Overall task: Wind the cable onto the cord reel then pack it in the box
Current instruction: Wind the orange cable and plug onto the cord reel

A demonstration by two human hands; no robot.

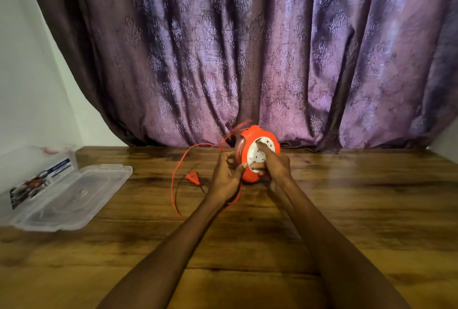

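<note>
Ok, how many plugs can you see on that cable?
1. The plug lies on the table, left of the left hand. The cable's other end is hidden at the reel.

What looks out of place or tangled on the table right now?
Nothing damaged. The thin orange cable is not yet fully wound: a loose loop arcs left of the round orange cord reel, and its orange plug lies on the wooden table. The clear plastic box sits open at left.
</note>
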